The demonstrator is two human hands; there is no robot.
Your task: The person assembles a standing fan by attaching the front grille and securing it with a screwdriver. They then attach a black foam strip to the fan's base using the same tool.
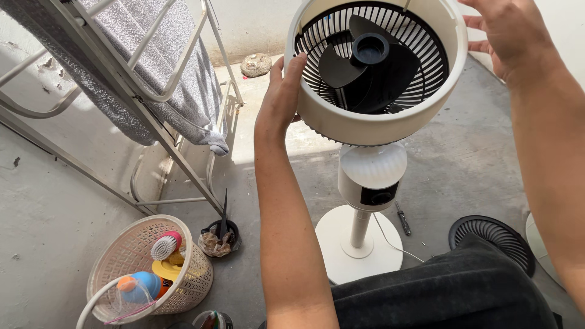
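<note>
A white pedestal fan stands on the concrete floor, its round head (pixel 372 125) tilted up toward me with the front grille off. Black blades (pixel 365 64) and the rear black grille show inside the white housing. My left hand (pixel 283 91) grips the housing's left rim, thumb over the edge. My right hand (pixel 506 36) rests on the upper right rim, fingers spread. The fan's round base (pixel 341 244) sits below, near my dark-clothed knee.
A black round grille (pixel 493 240) lies on the floor at right, a screwdriver (pixel 403 220) beside the fan base. A cream basket (pixel 143 268) with brush and bottles stands bottom left. A white drying rack (pixel 152 91) with a grey towel fills the upper left.
</note>
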